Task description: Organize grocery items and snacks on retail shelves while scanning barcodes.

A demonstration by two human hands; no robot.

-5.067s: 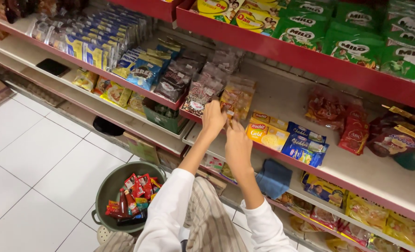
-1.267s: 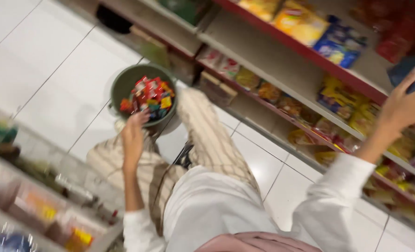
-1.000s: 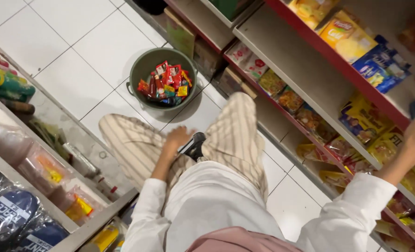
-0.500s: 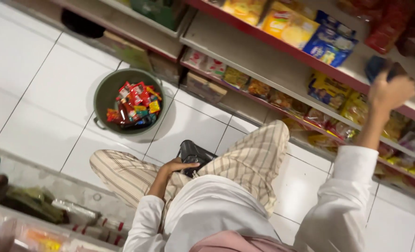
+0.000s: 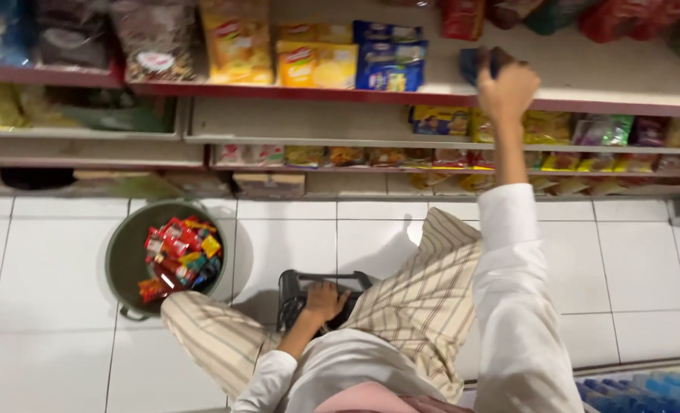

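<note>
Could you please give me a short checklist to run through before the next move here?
1. Right hand has a grip on the dark blue packet on the cream shelf: cannot tell, the fingers hide most of it.
2. Left hand rests on the black slatted plastic stool: ok.
3. Round grey-green basin of red snack packets stands flat on the white tiled floor: ok.
4. Basin has room for more: ok.
5. Basin clear of the striped trouser leg: not ok, they look to be touching.

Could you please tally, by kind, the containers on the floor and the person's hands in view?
Green bucket of packets: 1
Black basket under the left hand: 1
Hands, with the right hand at the shelf: 2
Total: 4
</note>
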